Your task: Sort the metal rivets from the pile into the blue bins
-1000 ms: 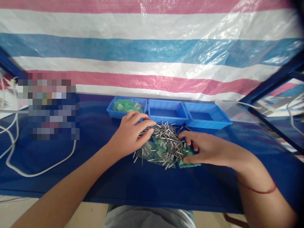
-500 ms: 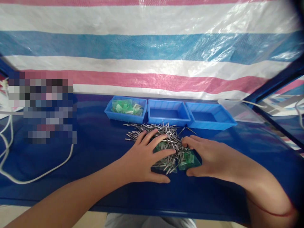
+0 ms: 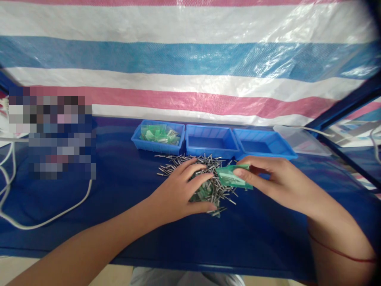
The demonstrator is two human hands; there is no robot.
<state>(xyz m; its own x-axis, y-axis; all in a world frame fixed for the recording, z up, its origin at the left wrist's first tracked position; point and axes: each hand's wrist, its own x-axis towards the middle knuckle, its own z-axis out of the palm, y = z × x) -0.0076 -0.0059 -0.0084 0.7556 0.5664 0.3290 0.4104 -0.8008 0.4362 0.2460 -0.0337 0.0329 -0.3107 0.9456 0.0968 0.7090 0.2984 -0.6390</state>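
A heap of small metal pins [image 3: 208, 169] mixed with little green plastic bags lies on the blue table [image 3: 125, 222]. My left hand [image 3: 178, 190] rests on the near side of the heap, fingers curled over pins and a green bag. My right hand [image 3: 274, 178] pinches a small green bag [image 3: 230, 177], raised just above the heap's right edge. Behind the heap stand three blue bins: the left bin [image 3: 157, 137] has green bags in it, the middle bin [image 3: 210, 141] and the right bin [image 3: 262, 145] look bare inside.
A clear plastic tray [image 3: 300, 139] sits right of the bins. White cables [image 3: 44, 218] loop over the table's left part, beside a blurred patch. A striped tarp hangs behind the table. A dark blue frame bar [image 3: 342, 107] slants at the right.
My right hand has lifted a green bag off the heap, up and back. My left hand moved from the heap's far left to its near side and curled over it.
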